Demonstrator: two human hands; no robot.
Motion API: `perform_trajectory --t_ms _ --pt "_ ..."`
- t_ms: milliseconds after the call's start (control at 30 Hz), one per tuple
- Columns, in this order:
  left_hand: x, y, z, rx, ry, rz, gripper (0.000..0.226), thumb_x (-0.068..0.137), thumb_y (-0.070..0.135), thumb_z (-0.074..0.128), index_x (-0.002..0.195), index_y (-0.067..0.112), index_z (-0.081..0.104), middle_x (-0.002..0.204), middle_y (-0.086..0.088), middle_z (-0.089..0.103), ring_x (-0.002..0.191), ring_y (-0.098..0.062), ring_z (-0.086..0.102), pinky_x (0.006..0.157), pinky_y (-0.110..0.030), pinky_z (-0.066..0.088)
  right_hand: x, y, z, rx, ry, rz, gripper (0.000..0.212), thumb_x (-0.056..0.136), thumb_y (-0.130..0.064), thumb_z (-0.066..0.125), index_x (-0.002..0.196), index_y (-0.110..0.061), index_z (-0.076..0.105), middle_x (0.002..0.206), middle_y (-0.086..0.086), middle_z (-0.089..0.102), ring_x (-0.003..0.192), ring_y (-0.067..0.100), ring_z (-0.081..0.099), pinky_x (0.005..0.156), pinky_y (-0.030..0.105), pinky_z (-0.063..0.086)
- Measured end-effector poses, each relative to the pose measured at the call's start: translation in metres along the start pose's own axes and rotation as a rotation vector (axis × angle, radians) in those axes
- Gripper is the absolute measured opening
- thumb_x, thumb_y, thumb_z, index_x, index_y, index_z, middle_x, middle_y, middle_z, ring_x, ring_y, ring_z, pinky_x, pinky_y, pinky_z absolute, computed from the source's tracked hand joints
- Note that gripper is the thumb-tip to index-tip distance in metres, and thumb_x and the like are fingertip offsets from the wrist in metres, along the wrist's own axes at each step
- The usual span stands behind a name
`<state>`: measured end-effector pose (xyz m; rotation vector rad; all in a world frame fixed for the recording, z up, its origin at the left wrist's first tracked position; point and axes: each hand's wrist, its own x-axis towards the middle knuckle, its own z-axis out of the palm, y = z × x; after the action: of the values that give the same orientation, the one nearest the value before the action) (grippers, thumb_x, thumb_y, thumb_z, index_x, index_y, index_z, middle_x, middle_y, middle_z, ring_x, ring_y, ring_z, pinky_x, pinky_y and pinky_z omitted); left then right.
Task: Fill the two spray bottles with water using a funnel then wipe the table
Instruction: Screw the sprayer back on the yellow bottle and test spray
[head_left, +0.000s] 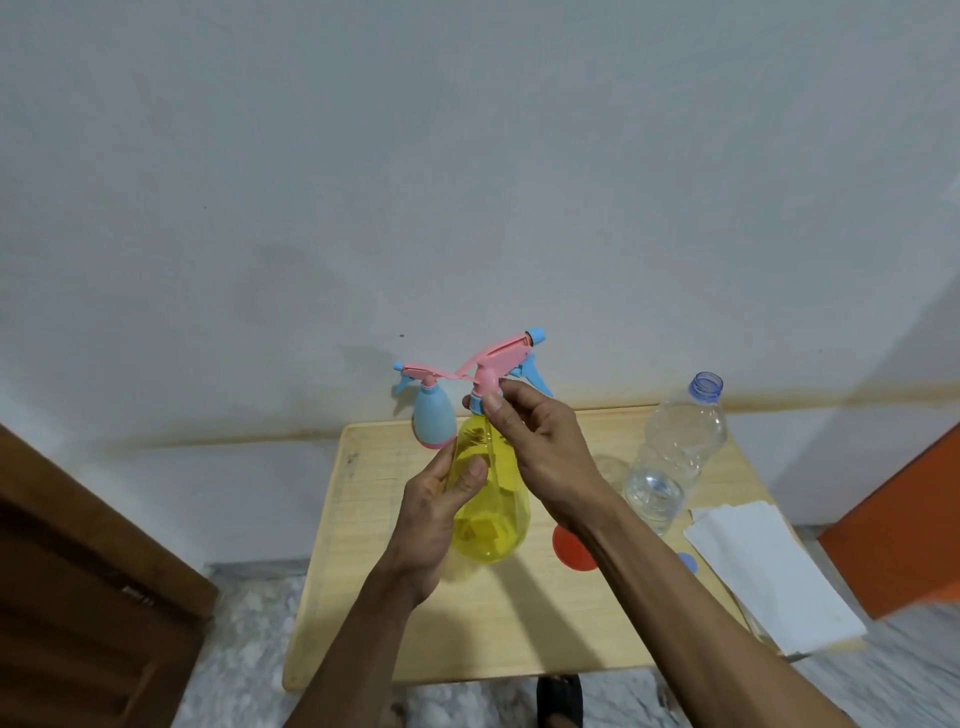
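Note:
A clear yellow spray bottle (491, 525) is held tilted above the small wooden table (519, 623). My left hand (441, 514) grips its body from the left side. The fingers of my right hand (540, 441) are closed around the collar under its pink and blue spray head (506, 358). A small light-blue spray bottle (434, 418) with its own pink and blue head stands upright at the table's far left. An uncapped clear water bottle (675, 452), holding a little water, stands at the right. An orange-red funnel (569, 545) lies on the table, partly hidden by my right forearm.
A folded white cloth (774, 571) lies on the table's right edge, with a small blue cap (687, 563) beside it. A clear glass (608, 467) shows behind my right wrist. A brown wooden door is at the left, an orange panel at the right, a wall behind.

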<state>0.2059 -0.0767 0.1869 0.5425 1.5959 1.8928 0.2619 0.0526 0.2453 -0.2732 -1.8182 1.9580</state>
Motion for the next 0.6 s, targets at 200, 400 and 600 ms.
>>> perform_trajectory --t_ms 200,400,600 --pt "-0.002 -0.001 0.005 0.045 0.041 0.048 0.061 0.084 0.047 0.072 0.140 0.029 0.056 0.134 -0.004 0.066 0.128 -0.028 0.059 0.109 -0.061 0.042 0.005 0.005 0.002 -0.150 0.098 -0.020 0.017 0.096 -0.032 0.069 0.107 -0.020 0.075 0.100 0.014 0.071 0.083 0.018 0.064 0.074 0.028 0.053" --pt "-0.001 -0.003 0.005 0.008 0.067 0.051 0.059 0.085 0.052 0.069 0.139 0.031 0.057 0.133 -0.002 0.067 0.128 -0.025 0.060 0.109 -0.059 0.043 0.006 0.004 0.002 -0.108 0.080 -0.013 0.018 0.096 -0.025 0.070 0.110 -0.014 0.076 0.102 0.005 0.076 0.097 0.016 0.069 0.084 0.022 0.054" --pt "-0.001 -0.005 0.001 -0.049 0.092 0.016 0.045 0.093 0.047 0.059 0.134 0.028 0.061 0.133 -0.006 0.066 0.131 -0.029 0.056 0.113 -0.061 0.037 -0.004 0.007 0.009 0.070 0.282 0.040 0.033 0.083 -0.026 0.083 0.106 -0.011 0.065 0.099 0.008 0.072 0.090 0.021 0.073 0.081 0.027 0.056"
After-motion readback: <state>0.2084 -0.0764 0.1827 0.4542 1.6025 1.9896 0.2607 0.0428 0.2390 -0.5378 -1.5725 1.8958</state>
